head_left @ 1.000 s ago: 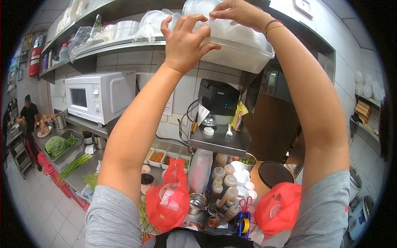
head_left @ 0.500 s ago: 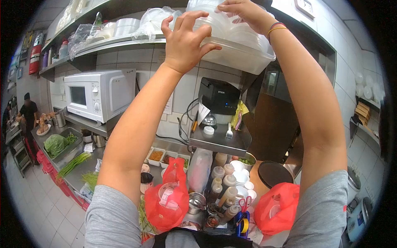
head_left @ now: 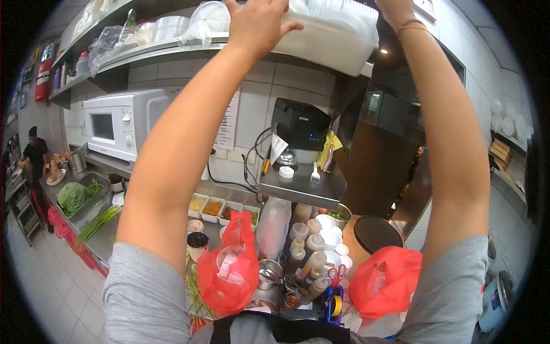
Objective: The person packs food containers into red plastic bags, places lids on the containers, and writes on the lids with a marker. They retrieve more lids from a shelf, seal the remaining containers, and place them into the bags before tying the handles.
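Observation:
My left hand [head_left: 259, 26] is raised to the high shelf, at the left end of a translucent plastic bin [head_left: 329, 43]. Its thumb stretches out across the bin's front, apart from the fingers, whose tips run out at the top. Clear plastic lids or containers [head_left: 344, 10] are stacked in the bin. Beyond the bin's right end is my right hand [head_left: 396, 10], blurred and mostly cut off by the upper edge, so its fingers are hidden. A bagged stack of plastic ware [head_left: 209, 23] sits left of my left hand.
Under the shelf [head_left: 154, 53] stand a white microwave [head_left: 123, 123] and a black printer [head_left: 301, 125]. The counter below holds two red plastic bags [head_left: 228, 281] [head_left: 382, 284], sauce bottles [head_left: 312, 264] and red scissors [head_left: 337, 275]. Another person [head_left: 34, 152] stands far left.
My right hand has left the bin's contents and moved up and right, past its end. The bin sits higher in view. My left hand has risen too, and the view has shifted slightly.

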`<state>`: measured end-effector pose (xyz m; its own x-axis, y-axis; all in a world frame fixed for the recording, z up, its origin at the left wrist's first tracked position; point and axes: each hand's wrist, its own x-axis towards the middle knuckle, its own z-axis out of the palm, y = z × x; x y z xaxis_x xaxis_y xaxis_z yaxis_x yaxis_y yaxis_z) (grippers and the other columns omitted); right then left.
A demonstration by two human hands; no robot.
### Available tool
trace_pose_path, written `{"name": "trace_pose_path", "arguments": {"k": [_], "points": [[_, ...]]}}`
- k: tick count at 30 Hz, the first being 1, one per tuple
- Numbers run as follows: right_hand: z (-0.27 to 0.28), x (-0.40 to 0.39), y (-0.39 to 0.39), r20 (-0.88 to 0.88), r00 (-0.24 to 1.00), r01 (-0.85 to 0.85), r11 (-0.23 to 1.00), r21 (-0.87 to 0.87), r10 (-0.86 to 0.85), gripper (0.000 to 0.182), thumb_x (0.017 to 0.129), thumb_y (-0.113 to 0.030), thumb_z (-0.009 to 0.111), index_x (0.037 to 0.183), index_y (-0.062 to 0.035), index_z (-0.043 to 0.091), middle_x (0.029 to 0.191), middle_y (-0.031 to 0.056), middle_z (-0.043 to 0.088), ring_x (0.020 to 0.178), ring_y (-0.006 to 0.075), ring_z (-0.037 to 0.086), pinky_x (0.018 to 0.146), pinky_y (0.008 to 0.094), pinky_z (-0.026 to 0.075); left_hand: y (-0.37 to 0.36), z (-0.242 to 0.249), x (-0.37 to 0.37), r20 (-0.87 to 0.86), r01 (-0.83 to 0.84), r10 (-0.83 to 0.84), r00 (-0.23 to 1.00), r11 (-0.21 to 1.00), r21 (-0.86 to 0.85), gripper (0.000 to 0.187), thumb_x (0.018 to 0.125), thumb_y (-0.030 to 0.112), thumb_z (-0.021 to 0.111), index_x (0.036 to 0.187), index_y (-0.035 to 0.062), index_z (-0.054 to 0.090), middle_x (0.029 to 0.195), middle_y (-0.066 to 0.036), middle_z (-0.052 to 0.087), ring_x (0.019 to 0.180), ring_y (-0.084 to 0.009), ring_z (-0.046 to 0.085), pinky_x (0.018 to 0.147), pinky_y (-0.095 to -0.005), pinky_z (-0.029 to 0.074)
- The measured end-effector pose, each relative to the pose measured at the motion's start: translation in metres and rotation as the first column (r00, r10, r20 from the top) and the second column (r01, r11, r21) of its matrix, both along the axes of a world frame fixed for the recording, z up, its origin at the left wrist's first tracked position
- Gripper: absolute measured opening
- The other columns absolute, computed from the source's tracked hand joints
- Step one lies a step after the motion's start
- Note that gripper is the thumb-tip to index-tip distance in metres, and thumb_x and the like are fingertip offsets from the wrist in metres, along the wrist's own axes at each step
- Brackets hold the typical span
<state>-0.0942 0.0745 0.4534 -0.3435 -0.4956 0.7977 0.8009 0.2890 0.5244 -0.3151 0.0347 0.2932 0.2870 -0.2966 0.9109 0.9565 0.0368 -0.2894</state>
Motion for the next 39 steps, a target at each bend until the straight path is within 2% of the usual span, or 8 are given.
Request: {"name": "trace_pose_path", "arguments": {"k": [2,8,16,21,23,26,28,39], "points": [[-0.053,0.018,-0.047,-0.158,0.625,-0.746,0.525,-0.411,0.764,0.029,0.089,-0.012,0.056,0.113,0.0029,0.05,0.084,0.0136,0.065,0.069,0.0183,0.061,0.07,0.0276,0.051,0.006,0.023,0.009,0.07,-0.074,0.078,0.995,0.996,-0.056,0.044,0.075,0.037,0.072,0.104,0.0068,0.057,0.119,-0.01,0.059,0.116,-0.0227,0.052,0.099,-0.0616,0.026],[-0.123,0.1,-0.038,-0.432,0.449,-0.774,0.098,-0.626,0.782,0.042,0.09,-0.009,0.056,0.127,0.0054,0.042,0.104,0.014,0.061,0.079,0.0193,0.064,0.066,0.0282,0.054,0.015,0.081,0.047,0.303,-0.11,0.199,0.932,0.952,-0.285,0.035,0.083,0.032,0.065,0.108,0.0096,0.056,0.112,-0.012,0.06,0.112,-0.0267,0.054,0.097,-0.0591,0.032],[-0.247,0.194,-0.026,-0.484,0.7,-0.637,0.153,-0.756,0.525,0.045,0.084,-0.023,0.07,0.125,-0.0104,0.056,0.097,0.0061,0.065,0.082,0.0113,0.059,0.072,0.0243,0.048,0.104,0.085,0.025,0.151,-0.205,0.254,0.955,0.938,-0.28,0.034,0.083,0.026,0.061,0.114,0.012,0.057,0.12,-0.013,0.054,0.113,-0.0289,0.05,0.096,-0.049,0.038],[-0.32,0.208,-0.045,-0.514,0.704,-0.648,0.149,-0.747,0.489,0.034,0.089,-0.01,0.062,0.122,-0.0063,0.054,0.094,0.0011,0.063,0.074,0.005,0.055,0.065,0.0194,0.046,0.096,-0.01,0.086,-0.091,0.185,-0.192,0.977,0.98,-0.071,0.054,0.082,0.03,0.064,0.131,0.0095,0.05,0.135,-0.022,0.044,0.126,-0.0378,0.04,0.108,-0.0444,0.03],[-0.356,0.21,-0.061,-0.527,0.673,-0.663,0.108,-0.741,0.519,0.036,0.087,-0.008,0.064,0.122,-0.0065,0.054,0.099,0.0032,0.062,0.08,0.0069,0.057,0.071,0.0223,0.049,0.04,-0.097,0.142,0.449,0.734,-0.714,0.537,0.132,-0.667,0.053,0.077,0.037,0.075,0.121,0.0127,0.058,0.135,-0.012,0.047,0.124,-0.0219,0.045,0.097,-0.0464,0.038],[-0.421,0.21,-0.105,-0.678,0.568,-0.736,-0.081,-0.672,0.466,0.034,0.083,-0.007,0.068,0.116,-0.0061,0.061,0.103,0.0073,0.062,0.09,0.0125,0.06,0.076,0.0272,0.05,-0.04,-0.229,0.203,0.856,0.493,-0.477,0.2,-0.706,-0.509,0.072,0.087,0.023,0.065,0.146,0.0094,0.026,0.136,-0.015,0.043,0.123,-0.0227,0.046,0.101,-0.0362,0.039],[-0.464,0.229,-0.121,-0.356,0.843,-0.496,0.328,-0.804,0.403,0.031,0.077,-0.008,0.073,0.108,-0.0048,0.066,0.098,0.0102,0.062,0.092,0.0197,0.06,0.075,0.0299,0.05,-0.074,-0.288,0.234,0.859,0.513,-0.447,0.248,-0.692,-0.508,0.064,0.091,0.012,0.056,0.147,0.0067,0.026,0.141,-0.011,0.04,0.122,-0.0168,0.044,0.101,-0.0317,0.037],[-0.637,0.405,-0.235,-0.485,0.872,-0.476,-0.11,-0.872,0.066,0.027,0.069,-0.011,0.079,0.092,-0.0041,0.066,0.091,0.0105,0.06,0.087,0.0271,0.059,0.074,0.0331,0.049,-0.17,-0.476,0.43,0.91,0.588,0.281,0.304,-0.807,0.052,0.034,0.098,0.014,0.044,0.131,0.0038,0.047,0.11,-0.004,0.058,0.098,-0.0094,0.05,0.086,-0.024,0.042]]}}
